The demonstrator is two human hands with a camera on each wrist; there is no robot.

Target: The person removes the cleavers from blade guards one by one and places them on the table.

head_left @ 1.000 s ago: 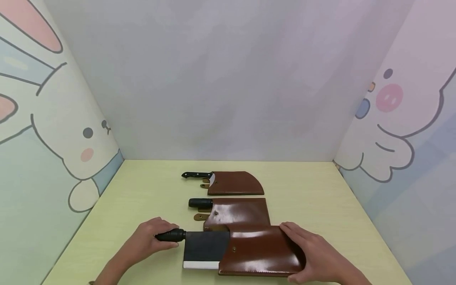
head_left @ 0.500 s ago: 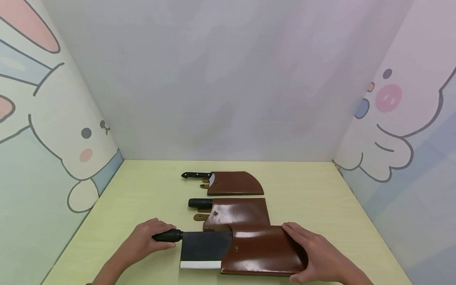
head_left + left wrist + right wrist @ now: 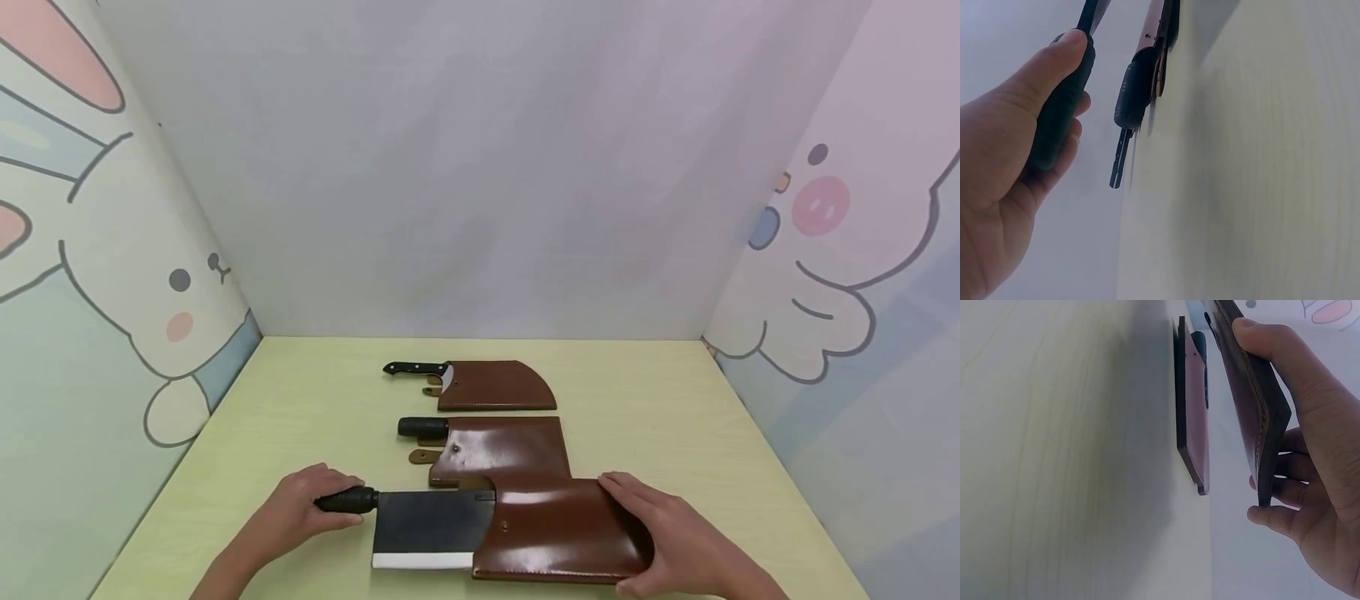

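My left hand (image 3: 296,507) grips the black handle (image 3: 1063,109) of a cleaver (image 3: 429,521), whose dark blade has a bright edge facing me. The front part of the blade is hidden inside a glossy brown leather sheath (image 3: 562,533), while the part nearest the handle shows. At the sheath's far right end, my right hand (image 3: 675,537) holds it, thumb on the near edge and fingers on the far edge. Both wrist views show the cleaver handle and the sheath (image 3: 1269,409) raised above the table.
Behind lies a second cleaver with a black handle (image 3: 422,427) in a brown sheath (image 3: 513,446), partly overlapped by the held sheath. Farther back, a riveted-handle knife (image 3: 415,368) sits in a rounded sheath (image 3: 498,385). Walls enclose the pale yellow table (image 3: 300,408).
My left hand has drawn the cleaver leftward, and the sheath has shifted slightly right with my right hand. More of the blade now shows outside the sheath.
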